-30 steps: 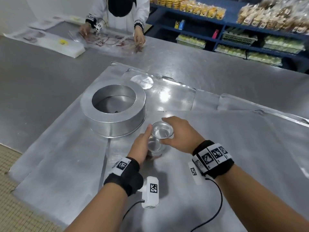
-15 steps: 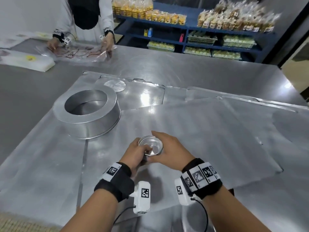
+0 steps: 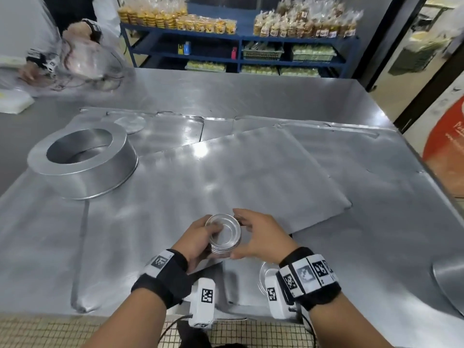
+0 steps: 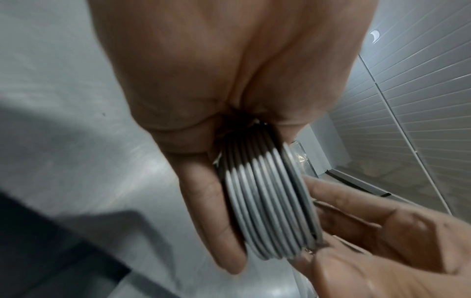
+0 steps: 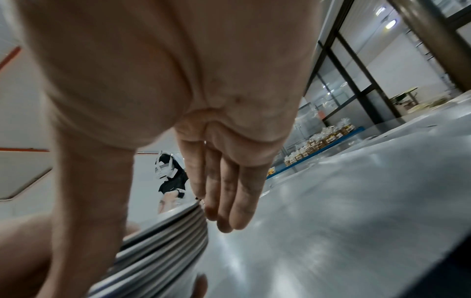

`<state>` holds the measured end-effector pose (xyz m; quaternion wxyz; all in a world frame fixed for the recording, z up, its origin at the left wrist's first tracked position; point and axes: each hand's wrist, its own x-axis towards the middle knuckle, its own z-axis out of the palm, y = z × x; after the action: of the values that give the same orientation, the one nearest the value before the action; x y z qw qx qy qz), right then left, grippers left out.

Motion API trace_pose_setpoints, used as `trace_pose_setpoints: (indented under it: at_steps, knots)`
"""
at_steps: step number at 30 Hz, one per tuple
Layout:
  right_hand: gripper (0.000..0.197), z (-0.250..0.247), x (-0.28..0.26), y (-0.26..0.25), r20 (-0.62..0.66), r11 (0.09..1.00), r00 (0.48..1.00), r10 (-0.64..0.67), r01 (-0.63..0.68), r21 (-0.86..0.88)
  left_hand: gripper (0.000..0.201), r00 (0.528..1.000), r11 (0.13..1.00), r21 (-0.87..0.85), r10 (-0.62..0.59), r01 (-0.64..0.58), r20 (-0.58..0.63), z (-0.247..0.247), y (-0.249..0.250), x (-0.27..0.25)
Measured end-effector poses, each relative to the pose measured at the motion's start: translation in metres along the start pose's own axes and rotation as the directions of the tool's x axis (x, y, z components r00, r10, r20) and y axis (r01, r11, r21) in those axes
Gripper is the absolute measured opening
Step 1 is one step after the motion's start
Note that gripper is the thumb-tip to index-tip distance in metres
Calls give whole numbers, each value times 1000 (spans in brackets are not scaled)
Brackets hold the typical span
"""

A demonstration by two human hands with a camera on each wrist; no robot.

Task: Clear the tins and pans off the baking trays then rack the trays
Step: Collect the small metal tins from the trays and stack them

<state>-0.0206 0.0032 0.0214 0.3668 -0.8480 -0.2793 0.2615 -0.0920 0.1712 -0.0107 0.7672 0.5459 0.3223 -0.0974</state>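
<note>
A stack of several small round tins (image 3: pixel 224 236) is off the trays near the table's front edge, tilted. My left hand (image 3: pixel 202 238) grips it from the left, fingers curled under and thumb on the top rim. In the left wrist view the stack (image 4: pixel 267 201) lies on edge against my left fingers (image 4: pixel 216 211). My right hand (image 3: pixel 253 234) touches the stack's right side with straight fingers (image 5: pixel 224 191); its thumb lies along the rims (image 5: pixel 165 242). A large round cake pan (image 3: pixel 82 162) stands upside down on the overlapping flat baking trays (image 3: pixel 226 172).
A flat round disc (image 3: pixel 130 123) lies behind the big pan. A small tin (image 3: pixel 265 277) sits under my right wrist, and a round pan's edge (image 3: pixel 449 282) shows at far right. Another person (image 3: pixel 62 41) handles plastic wrap at the table's far left. Blue shelves (image 3: pixel 238 41) stand behind.
My right hand set a tin onto the stack. Both hands then brought the stack away from the big pan toward the table's near edge.
</note>
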Motion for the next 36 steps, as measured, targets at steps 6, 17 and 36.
trace_pose_setpoints:
  at_steps: [6, 17, 36]
  knots:
    - [69, -15, -42, 47, -102, 987, 988, 118, -128, -98, 16, 1000, 1000, -12, -11, 10, -13, 23, -22, -16]
    - [44, 4, -70, 86, -7, 945, 963, 270, -267, -191, 24, 999, 999, 50, -12, 10, 38, 36, -44, -43]
    - [21, -44, -71, 81, -103, 815, 883, 457, -370, 446, 31, 990, 984, 162, 96, -79, -100, 62, -23, -35]
